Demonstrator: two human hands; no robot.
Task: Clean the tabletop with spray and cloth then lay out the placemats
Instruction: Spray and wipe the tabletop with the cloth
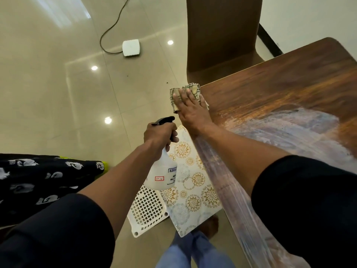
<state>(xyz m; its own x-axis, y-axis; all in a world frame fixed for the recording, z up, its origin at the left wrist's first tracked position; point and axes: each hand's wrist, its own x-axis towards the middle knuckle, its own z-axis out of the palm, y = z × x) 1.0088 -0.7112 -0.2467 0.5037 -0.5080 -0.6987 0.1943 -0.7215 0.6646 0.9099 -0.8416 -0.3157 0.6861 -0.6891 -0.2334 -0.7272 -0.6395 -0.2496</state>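
The cloth [190, 93] is pressed flat by the right hand [190, 109], fingers straight, right at the corner of the wooden tabletop [280, 89]. The spray bottle [161, 171] is gripped at the neck by the left hand [159, 136], held off the edge. Patterned placemats [193, 190] are seen lower down beside the tabletop.

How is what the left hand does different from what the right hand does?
The left hand curls round the spray bottle in the air beside the table; the right hand lies flat, fingers straight, pressing the cloth on the table corner. Both reach forward from black sleeves.
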